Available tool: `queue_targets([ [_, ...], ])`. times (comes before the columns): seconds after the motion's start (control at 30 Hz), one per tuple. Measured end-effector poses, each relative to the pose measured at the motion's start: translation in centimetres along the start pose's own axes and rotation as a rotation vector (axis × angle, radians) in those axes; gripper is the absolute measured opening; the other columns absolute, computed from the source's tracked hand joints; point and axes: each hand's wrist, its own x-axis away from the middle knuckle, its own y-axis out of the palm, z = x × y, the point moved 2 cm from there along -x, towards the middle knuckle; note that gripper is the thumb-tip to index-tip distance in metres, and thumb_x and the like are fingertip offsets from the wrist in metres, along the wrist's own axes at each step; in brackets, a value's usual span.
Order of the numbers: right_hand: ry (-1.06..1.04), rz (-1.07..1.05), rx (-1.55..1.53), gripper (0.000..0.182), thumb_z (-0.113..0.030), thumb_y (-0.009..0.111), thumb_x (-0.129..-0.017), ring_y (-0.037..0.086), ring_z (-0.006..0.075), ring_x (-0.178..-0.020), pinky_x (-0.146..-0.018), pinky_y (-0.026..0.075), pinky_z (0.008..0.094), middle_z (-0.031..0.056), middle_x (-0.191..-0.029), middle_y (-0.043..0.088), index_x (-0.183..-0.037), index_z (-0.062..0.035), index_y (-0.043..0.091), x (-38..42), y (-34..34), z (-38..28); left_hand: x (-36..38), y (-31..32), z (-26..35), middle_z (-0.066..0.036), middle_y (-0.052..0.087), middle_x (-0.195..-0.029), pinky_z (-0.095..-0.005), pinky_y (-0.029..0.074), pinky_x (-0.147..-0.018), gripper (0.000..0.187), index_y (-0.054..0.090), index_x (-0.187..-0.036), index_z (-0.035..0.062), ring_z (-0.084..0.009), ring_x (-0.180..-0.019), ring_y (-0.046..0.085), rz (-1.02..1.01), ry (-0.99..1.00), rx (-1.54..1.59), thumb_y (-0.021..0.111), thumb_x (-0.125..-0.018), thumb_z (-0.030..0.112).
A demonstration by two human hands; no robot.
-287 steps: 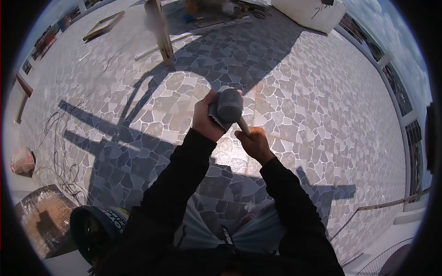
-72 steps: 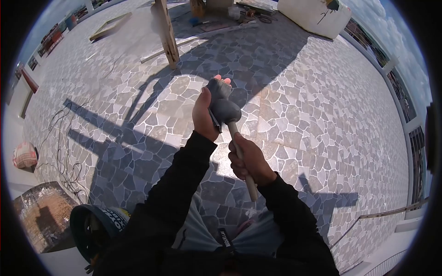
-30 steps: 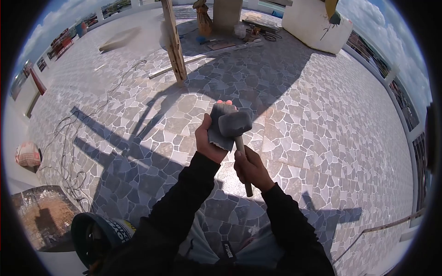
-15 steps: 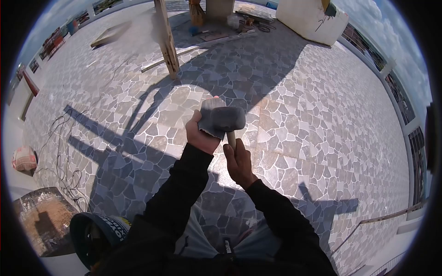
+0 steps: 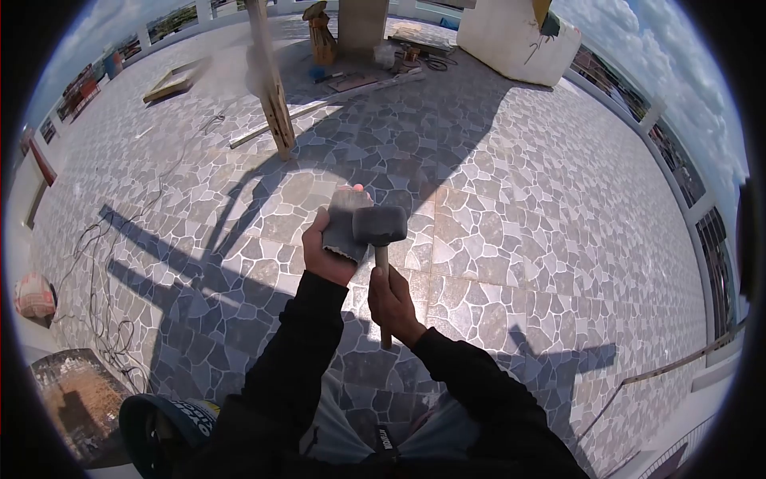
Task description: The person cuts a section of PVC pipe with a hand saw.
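Note:
My left hand (image 5: 325, 254) is closed round a dark grey slab (image 5: 345, 219) with a rough, pale lower edge; fingertips show past its top. A mallet with a black head (image 5: 380, 225) and a light wooden handle (image 5: 385, 334) is gripped in my right hand (image 5: 395, 299). The mallet head overlaps the slab's right side in the view; whether the two touch I cannot tell. Both hands are in front of my body, above the stone-patterned tile floor (image 5: 479, 247).
A wooden post (image 5: 277, 116) stands ahead. At lower left are a bucket (image 5: 187, 413), a mortar-stained board (image 5: 80, 395) and loose cable (image 5: 120, 339). A wooden frame (image 5: 171, 84) lies at upper left, a white block (image 5: 519, 48) stands at upper right.
The view has shifted, so the floor and post sit lower and further left. My hands appear slightly lower and left, still holding the slab and mallet. More of the mallet handle shows below my right hand.

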Motion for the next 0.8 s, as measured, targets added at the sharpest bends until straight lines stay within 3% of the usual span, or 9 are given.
queue_targets([
  [0.07, 0.257, -0.084, -0.159, 0.034, -0.042, 0.044, -0.107, 0.034, 0.005, -0.042, -0.037, 0.029, 0.0232, -0.0058, -0.059, 0.038, -0.087, -0.0151, 0.043, 1.7, 1.0, -2.1, -0.2, 0.7, 0.3, -0.018, 0.047, -0.149, -0.0501, 0.037, -0.116, 0.053, 0.041, -0.146, 0.0011, -0.0324, -0.134, 0.05, -0.097, 0.038, -0.016, 0.039, -0.105, 0.034],
  [0.27, 0.527, -0.353, -0.484, 0.039, -0.05, 0.042, -0.106, 0.032, 0.0058, -0.039, -0.035, 0.026, 0.0233, -0.0056, -0.058, 0.037, -0.086, -0.0161, 0.044, 3.5, 0.9, -3.8, -0.8, 0.9, 1.6, -0.018, 0.049, -0.147, -0.0441, 0.041, -0.114, 0.052, 0.041, -0.147, 0.0028, -0.0289, -0.133, 0.051, -0.077, 0.102, -0.151, 0.041, -0.107, 0.036],
  [0.4, 0.378, -0.25, -0.224, 0.04, -0.051, 0.04, -0.106, 0.028, 0.0055, -0.04, -0.035, 0.022, 0.0231, -0.0063, -0.057, 0.034, -0.085, -0.0166, 0.044, 2.1, -0.6, -3.3, 0.0, 1.9, -0.3, -0.016, 0.05, -0.146, -0.0436, 0.04, -0.113, 0.051, 0.041, -0.146, 0.0034, -0.0273, -0.133, 0.05, -0.092, 0.145, -0.13, 0.041, -0.107, 0.037],
  [0.53, 0.36, -0.205, -0.367, 0.039, -0.051, 0.039, -0.106, 0.027, 0.0054, -0.039, -0.034, 0.022, 0.0235, -0.0074, -0.056, 0.033, -0.084, -0.0191, 0.044, 0.9, -2.3, -3.0, 1.1, 2.7, -3.7, -0.012, 0.048, -0.148, -0.043, 0.038, -0.114, 0.05, 0.042, -0.145, 0.006, -0.0261, -0.135, 0.048, -0.033, 0.081, -0.101, 0.041, -0.107, 0.038],
  [0.6, 0.457, -0.157, -0.434, 0.04, -0.05, 0.041, -0.106, 0.029, 0.0066, -0.038, -0.034, 0.024, 0.0241, -0.006, -0.056, 0.034, -0.083, -0.0175, 0.044, 1.4, -2.4, -3.3, 0.4, 1.7, -3.9, -0.011, 0.049, -0.148, -0.0429, 0.038, -0.114, 0.048, 0.043, -0.145, 0.0074, -0.0262, -0.134, 0.049, 0.104, 0.04, -0.104, 0.039, -0.108, 0.038],
  [0.67, 0.487, -0.225, -0.324, 0.043, -0.052, 0.037, -0.106, 0.027, 0.0059, -0.041, -0.035, 0.023, 0.0235, -0.0057, -0.057, 0.031, -0.085, -0.0154, 0.042, 3.0, -1.4, -3.7, -0.3, 1.3, -2.1, -0.011, 0.053, -0.144, -0.0434, 0.041, -0.112, 0.048, 0.045, -0.144, 0.0074, -0.0272, -0.13, 0.053, 0.166, 0.017, -0.112, 0.036, -0.108, 0.038],
  [0.73, 0.434, -0.243, -0.246, 0.041, -0.049, 0.039, -0.107, 0.031, 0.0067, -0.041, -0.035, 0.025, 0.0248, -0.0049, -0.058, 0.035, -0.087, -0.0136, 0.045, 3.3, -1.3, -2.9, -0.7, 0.5, -0.5, -0.012, 0.055, -0.142, -0.0438, 0.042, -0.11, 0.047, 0.047, -0.142, 0.0069, -0.0278, -0.128, 0.054, -0.016, 0.023, -0.105, 0.036, -0.108, 0.037],
  [0.8, 0.28, -0.15, 0.048, 0.04, -0.045, 0.042, -0.107, 0.036, 0.0071, -0.042, -0.037, 0.029, 0.0259, -0.004, -0.059, 0.041, -0.086, -0.0118, 0.047, 1.8, -2.2, -2.2, 0.3, 0.3, -1.4, -0.012, 0.055, -0.141, -0.0438, 0.041, -0.111, 0.047, 0.047, -0.142, 0.0065, -0.0279, -0.129, 0.054, 0.036, -0.021, -0.027, 0.036, -0.107, 0.037],
])
